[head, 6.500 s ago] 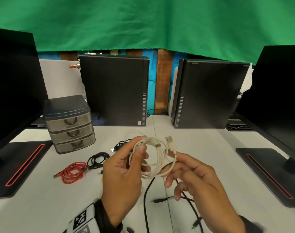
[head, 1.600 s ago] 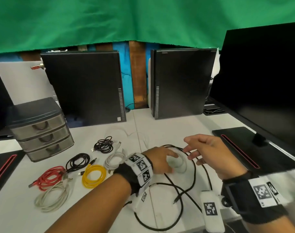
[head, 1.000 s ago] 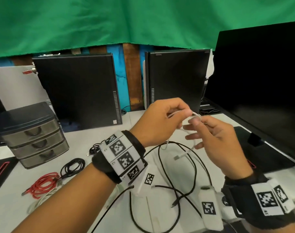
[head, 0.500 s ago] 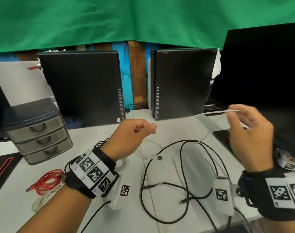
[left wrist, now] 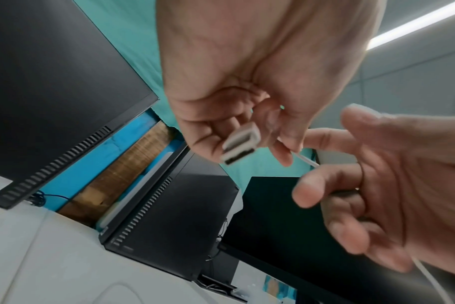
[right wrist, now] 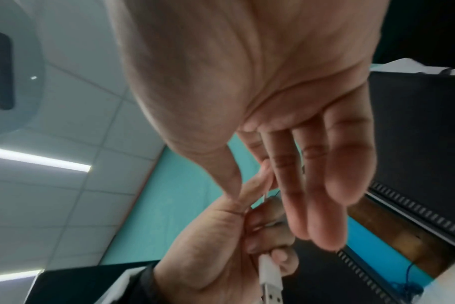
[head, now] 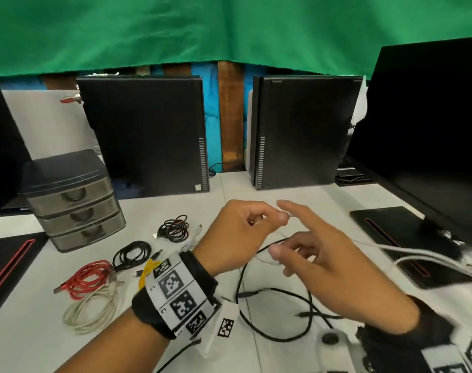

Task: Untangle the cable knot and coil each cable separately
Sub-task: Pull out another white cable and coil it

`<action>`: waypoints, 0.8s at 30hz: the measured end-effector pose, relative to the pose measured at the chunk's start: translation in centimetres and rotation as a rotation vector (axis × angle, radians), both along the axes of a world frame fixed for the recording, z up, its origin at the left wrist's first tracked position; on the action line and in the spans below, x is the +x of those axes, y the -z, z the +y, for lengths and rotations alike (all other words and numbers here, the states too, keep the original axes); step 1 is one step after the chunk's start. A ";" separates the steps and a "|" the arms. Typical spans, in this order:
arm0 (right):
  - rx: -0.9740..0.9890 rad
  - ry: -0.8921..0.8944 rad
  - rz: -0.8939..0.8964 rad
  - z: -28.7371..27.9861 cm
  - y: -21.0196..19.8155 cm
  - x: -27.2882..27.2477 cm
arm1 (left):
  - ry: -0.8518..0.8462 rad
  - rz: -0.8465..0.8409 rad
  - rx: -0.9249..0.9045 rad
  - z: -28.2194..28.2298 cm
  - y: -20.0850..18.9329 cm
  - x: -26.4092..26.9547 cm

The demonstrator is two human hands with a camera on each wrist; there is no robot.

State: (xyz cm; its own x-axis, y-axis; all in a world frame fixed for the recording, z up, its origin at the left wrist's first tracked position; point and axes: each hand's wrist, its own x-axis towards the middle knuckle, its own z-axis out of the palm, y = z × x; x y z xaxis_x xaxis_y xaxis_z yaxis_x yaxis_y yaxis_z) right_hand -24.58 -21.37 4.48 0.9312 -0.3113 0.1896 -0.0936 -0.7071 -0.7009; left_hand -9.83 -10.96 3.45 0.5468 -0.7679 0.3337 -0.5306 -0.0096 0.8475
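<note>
My left hand is raised over the table. It pinches a thin white cable between thumb and forefinger, and its curled fingers hold the cable's white USB plug. My right hand is right beside it, fingers straight and spread. The cable passes by these fingers; a grip does not show. A loose black cable sprawls in open loops on the table under both hands.
Coiled cables lie at the left: red, off-white, black, yellow and a dark one. A grey drawer unit stands at the far left. Two computer towers stand behind. Monitor bases flank the table.
Half a second ago my hands were apart, with the white cable stretched taut between them. My right hand has come back to the left one and both have dropped lower.
</note>
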 end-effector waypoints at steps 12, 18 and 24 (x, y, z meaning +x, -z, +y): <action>-0.276 0.182 -0.162 -2.1 2.8 1.8 | 0.174 0.841 -0.165 3.7 1.6 -1.3; -0.750 0.226 0.023 0.5 4.5 2.7 | 0.141 1.049 -0.412 5.9 0.7 -2.2; -0.604 -0.008 0.118 3.7 4.3 2.3 | 0.069 0.884 -0.561 5.5 0.5 -1.5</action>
State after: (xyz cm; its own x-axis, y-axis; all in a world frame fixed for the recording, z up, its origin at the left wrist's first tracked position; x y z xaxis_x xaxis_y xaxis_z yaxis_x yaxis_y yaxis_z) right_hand -22.24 -17.72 0.18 0.9585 -0.1734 0.2262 -0.1387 -0.9771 -0.1610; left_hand -11.30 -5.46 2.90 0.7305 -0.6652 0.1542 0.2952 0.5113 0.8071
